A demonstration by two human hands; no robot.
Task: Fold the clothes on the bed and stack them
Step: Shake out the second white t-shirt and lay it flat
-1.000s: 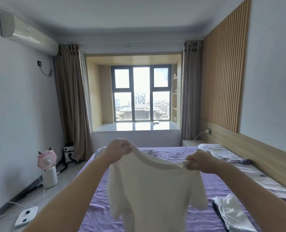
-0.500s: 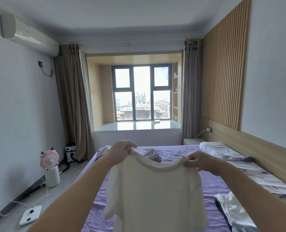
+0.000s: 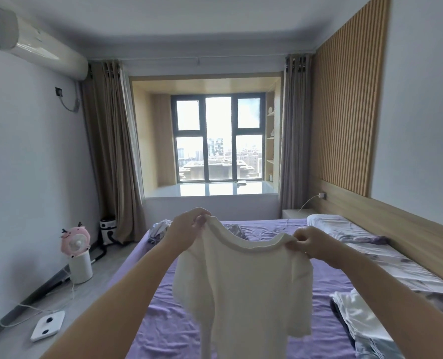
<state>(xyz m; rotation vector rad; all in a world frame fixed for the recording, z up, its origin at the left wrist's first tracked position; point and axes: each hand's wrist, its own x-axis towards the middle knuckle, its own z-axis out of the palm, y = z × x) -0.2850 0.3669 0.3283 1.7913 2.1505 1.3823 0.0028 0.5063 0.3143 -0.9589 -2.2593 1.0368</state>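
Observation:
A white T-shirt (image 3: 246, 286) hangs in the air over the purple bed (image 3: 168, 307), front facing me. My left hand (image 3: 186, 226) pinches its left shoulder by the collar. My right hand (image 3: 311, 244) pinches the right shoulder. The shirt's hem falls below the frame's bottom edge. A stack of folded clothes, white on dark (image 3: 357, 322), lies on the bed at the lower right. Loose crumpled clothes (image 3: 160, 229) sit at the bed's far left end, partly hidden by my left hand.
A pillow (image 3: 337, 225) and patterned quilt (image 3: 401, 268) run along the wooden headboard on the right. Left of the bed, on the floor, stand a pink fan on a white cylinder (image 3: 76, 244), a white scale (image 3: 48, 325) and a small vacuum (image 3: 108, 230).
Both hands have kept their hold and lifted the shirt a little. The shirt now hangs flatter and more spread, and my view has tilted slightly.

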